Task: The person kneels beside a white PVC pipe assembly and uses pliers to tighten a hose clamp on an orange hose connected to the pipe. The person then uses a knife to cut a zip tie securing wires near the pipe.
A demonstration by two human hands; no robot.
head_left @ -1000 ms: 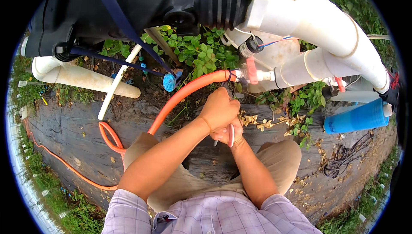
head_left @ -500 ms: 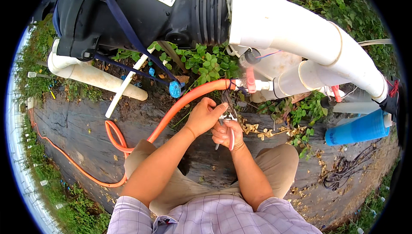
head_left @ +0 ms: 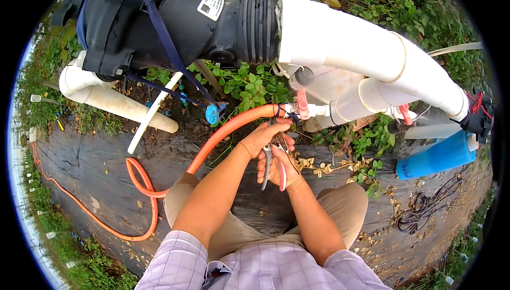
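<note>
An orange hose [head_left: 220, 129] curves up from the left to a white fitting with a red-handled valve [head_left: 303, 104]. A dark tie [head_left: 278, 110] circles the hose near its end. Just below this joint, my left hand [head_left: 261, 137] closes around the head of a pair of pliers [head_left: 266, 167], whose grey and red handles point down toward me. My right hand [head_left: 276, 169] wraps the pliers from beneath, close against the left. Fingers cover most of the jaws, so what lies between them is hidden. A thin brown strip [head_left: 291, 161] runs past the right hand.
Above the hands spans a black filter housing [head_left: 164, 24] joined to a thick white pipe [head_left: 361, 40]. A blue roll [head_left: 436, 157] and a coiled dark cord [head_left: 427, 205] lie at the right. Black ground sheeting [head_left: 111, 183] and green plants surround my knees.
My hands have drawn closer together around the pliers. The handles now spread apart and hang lower, and the left hand has shifted up and right. My view has shifted slightly.
</note>
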